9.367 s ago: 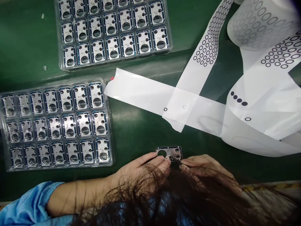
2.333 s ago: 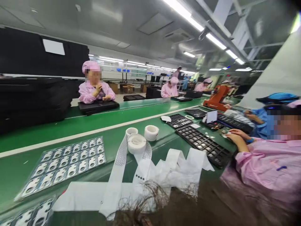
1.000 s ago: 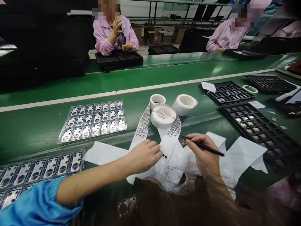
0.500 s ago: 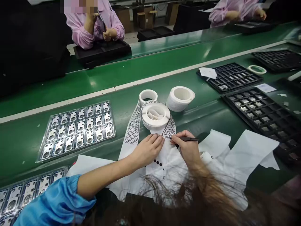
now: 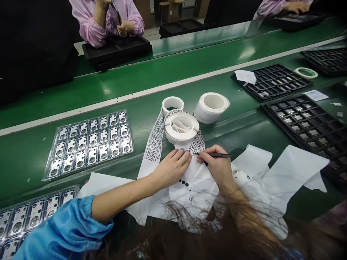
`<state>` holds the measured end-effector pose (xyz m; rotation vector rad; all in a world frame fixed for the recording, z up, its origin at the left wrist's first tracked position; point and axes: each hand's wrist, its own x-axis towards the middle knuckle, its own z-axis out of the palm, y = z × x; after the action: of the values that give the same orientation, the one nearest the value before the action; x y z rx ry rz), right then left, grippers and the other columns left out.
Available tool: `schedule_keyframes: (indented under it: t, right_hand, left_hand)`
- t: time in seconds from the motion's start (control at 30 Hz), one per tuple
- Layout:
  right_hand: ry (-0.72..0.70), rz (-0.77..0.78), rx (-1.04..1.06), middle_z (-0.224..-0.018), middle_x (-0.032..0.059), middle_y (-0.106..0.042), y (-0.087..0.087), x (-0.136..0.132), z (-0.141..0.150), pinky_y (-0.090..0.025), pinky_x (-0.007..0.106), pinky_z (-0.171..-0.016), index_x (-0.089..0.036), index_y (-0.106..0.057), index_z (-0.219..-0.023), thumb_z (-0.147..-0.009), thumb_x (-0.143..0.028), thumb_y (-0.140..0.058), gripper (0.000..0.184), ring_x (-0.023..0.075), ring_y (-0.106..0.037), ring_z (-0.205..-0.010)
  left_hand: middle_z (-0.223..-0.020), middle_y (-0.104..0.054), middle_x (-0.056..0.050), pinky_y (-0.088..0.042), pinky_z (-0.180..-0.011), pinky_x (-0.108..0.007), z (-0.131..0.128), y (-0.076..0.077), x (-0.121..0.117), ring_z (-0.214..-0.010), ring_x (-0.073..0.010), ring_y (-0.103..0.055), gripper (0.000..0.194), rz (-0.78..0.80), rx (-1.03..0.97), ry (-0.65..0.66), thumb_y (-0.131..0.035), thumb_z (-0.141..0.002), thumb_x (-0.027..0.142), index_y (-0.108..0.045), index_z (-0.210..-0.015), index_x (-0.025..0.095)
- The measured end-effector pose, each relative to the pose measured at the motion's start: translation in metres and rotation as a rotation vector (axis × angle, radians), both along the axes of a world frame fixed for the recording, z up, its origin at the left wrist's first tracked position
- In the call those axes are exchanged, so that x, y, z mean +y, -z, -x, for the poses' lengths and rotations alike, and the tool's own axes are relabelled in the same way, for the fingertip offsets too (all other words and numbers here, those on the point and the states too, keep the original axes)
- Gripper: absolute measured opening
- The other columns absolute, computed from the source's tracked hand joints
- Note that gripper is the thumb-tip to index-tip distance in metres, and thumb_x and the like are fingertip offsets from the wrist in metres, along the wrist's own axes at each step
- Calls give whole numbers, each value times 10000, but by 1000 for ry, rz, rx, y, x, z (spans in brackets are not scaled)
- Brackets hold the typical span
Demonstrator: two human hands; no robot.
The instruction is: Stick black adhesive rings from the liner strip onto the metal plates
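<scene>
My right hand grips dark tweezers, their tip pointing left onto a white sticker strip printed with black rings. Flat on that strip, just left of the tip, rests my left hand, its fingers stretched out side by side. Below the fingers several black dots and a lone ring show on the white backing. Directly beyond my hands stands a white sticker roll. A second roll sits behind it, with a ringed strip running down to the left.
Another white roll stands behind right. Clear trays of metal plates lie left; black compartment trays and a tape ring lie right. Loose backing paper spreads near my right forearm. Co-workers in pink sleeves sit across the green bench.
The view has tilted down slightly, so the bench things sit a little higher. Both hands stay at the same spot on the strip. The far-right co-worker's hands have shifted.
</scene>
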<state>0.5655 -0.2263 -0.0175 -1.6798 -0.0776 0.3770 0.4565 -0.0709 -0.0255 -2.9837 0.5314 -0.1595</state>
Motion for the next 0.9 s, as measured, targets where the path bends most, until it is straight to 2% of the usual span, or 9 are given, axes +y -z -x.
schedule_keyframes:
  t: [0.27, 0.63, 0.9]
  right_hand:
    - [-37, -50, 43, -600, -19, -703, 4, -2, -3, -567, 240, -583, -210, -614, -636, -618, -358, -877, 302, 158, -717, -567]
    - [-40, -79, 34, -574, -14, -706, 3, -3, -2, -565, 231, -553, -214, -618, -626, -612, -326, -883, 289, 150, -705, -533]
    - [-35, -173, -33, -608, -20, -712, 16, -6, -2, -580, 266, -567, -214, -625, -662, -641, -329, -899, 299, 165, -713, -546]
  left_hand:
    - [-1373, -639, -181, -476, -1069, -409, -1, -6, -1, -1224, -292, -611, 425, -23, 13, -1, -390, -1018, 103, -539, -1410, 36]
    - [-1381, -638, -182, -466, -1077, -409, -1, -2, -2, -1237, -298, -603, 411, -44, 6, -8, -403, -1032, 124, -542, -1409, 36]
    - [-1402, -627, -197, -478, -1051, -414, -1, -1, -2, -1234, -295, -613, 368, -64, 1, 5, -413, -1037, 124, -579, -1352, 33]
